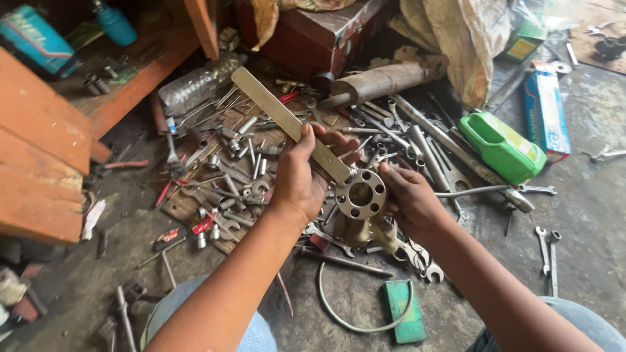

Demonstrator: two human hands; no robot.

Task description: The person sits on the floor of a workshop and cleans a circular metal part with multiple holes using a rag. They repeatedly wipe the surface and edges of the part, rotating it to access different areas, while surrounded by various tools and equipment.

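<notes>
Blue-clad knees, cut off by the near edge, frame the left hand (301, 176) clenched around a long flat brass-coloured metal bar (287, 121) and the right hand (407, 199) pinching a round grey drilled metal flange (360, 193), its lower shaft half hidden above crowded scattered steel spanners (427, 163).

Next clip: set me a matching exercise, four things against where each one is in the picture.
Things:
1. flat metal bar
2. round flange with bolt holes
3. green plastic can
4. small green block

Places:
A. on the floor to the right of the tool pile
B. gripped in the left hand
C. on the floor between the person's forearms, inside a wire loop
D. held by the right hand

Pairs: 1-B, 2-D, 3-A, 4-C
</notes>
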